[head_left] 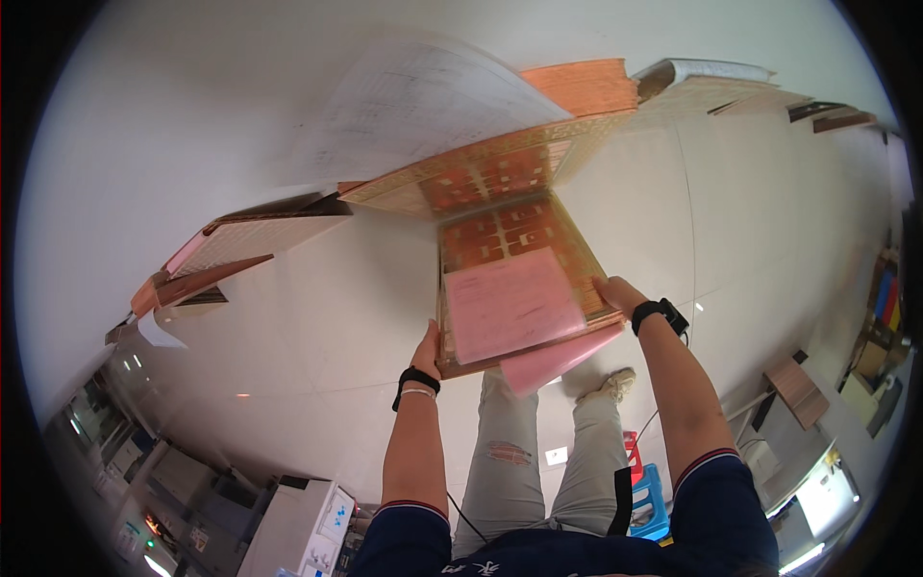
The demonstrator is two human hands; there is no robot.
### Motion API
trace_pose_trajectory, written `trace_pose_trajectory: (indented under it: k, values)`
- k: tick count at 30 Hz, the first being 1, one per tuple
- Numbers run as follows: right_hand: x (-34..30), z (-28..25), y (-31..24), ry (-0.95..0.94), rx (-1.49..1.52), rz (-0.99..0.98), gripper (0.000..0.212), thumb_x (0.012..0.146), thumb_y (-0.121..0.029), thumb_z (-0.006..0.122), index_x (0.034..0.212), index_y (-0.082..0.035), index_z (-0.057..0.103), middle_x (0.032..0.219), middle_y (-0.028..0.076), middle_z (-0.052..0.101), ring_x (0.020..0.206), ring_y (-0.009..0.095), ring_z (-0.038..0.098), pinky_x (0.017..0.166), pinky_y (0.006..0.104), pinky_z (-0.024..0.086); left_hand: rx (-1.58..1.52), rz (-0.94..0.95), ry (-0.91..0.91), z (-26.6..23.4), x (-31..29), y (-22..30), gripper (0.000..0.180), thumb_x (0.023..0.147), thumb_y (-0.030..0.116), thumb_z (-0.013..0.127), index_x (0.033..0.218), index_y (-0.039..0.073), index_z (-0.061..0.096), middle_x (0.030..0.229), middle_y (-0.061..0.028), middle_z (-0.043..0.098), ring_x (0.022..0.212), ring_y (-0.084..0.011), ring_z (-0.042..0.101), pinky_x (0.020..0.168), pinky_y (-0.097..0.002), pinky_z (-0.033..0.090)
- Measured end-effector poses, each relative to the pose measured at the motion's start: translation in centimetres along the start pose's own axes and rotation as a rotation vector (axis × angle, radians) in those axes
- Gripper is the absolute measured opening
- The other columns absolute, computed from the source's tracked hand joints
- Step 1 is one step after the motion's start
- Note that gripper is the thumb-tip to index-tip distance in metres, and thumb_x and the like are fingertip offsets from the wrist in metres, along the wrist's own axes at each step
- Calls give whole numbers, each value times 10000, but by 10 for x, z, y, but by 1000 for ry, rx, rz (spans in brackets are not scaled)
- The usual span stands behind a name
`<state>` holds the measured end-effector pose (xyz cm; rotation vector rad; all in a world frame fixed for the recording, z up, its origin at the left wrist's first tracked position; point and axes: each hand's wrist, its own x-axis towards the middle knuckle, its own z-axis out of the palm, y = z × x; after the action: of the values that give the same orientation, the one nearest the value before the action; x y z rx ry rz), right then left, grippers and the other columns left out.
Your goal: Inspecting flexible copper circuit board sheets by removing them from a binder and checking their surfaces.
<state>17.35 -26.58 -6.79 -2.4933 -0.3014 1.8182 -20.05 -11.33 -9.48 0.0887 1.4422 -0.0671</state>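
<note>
I hold a stack of copper-coloured circuit panels [500, 231] out in front of me, tilted. A pink paper sheet [510, 303] lies on the top panel, and another pink sheet [558, 361] sticks out underneath. My left hand [428, 348] grips the stack's near left corner. My right hand [618, 293] grips its right edge. Both wrists wear black bands. The far end of the stack meets more copper panels [461, 178] lying on a white table [192, 144], beside a large white printed sheet [423, 106].
More panel stacks [240, 240] lie at the table's left edge, and others [591, 87] at the far right. Below are my legs on a pale floor [317, 317], a blue and red stool [646, 481], white machines [298, 524] at lower left, and a desk [796, 389] at right.
</note>
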Motion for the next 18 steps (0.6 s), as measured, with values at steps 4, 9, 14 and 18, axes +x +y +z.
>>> trace_pose_trajectory:
  k: [4, 9, 14, 18]
  values:
    - [1, -31, -26, -109, -132, 35, 548, 876, -489, 429, 909, 23, 619, 880, 222, 627, 850, 336, 607, 812, 405, 428, -266, -7, -242, 12, -18, 21, 367, 934, 351, 456, 1152, 65, 531, 1093, -95, 602, 1004, -225, 577, 875, -366, 470]
    - [11, -56, -43, 610, -122, -323, 410, 873, -354, 507, 1148, -51, 542, 1033, 201, 600, 929, 352, 584, 822, 423, 454, -501, -9, -357, 36, -30, 41, 259, 926, 239, 469, 1089, 47, 528, 1055, -97, 607, 979, -242, 588, 848, -404, 492]
    - [-52, -84, -143, 819, 50, -873, 306, 847, -53, 534, 1152, -51, 528, 1096, 159, 554, 991, 318, 554, 854, 370, 454, -480, -19, -193, 44, -39, 58, 200, 905, 186, 479, 1039, 46, 528, 1026, -99, 610, 971, -260, 590, 837, -426, 499]
    - [-47, -74, -175, 895, 14, -1044, 324, 805, 3, 560, 1124, -49, 532, 1125, 128, 531, 1058, 308, 505, 898, 355, 429, -489, -40, -149, 52, -41, 64, 204, 891, 181, 508, 1039, 43, 526, 1019, -105, 610, 966, -257, 592, 823, -422, 507]
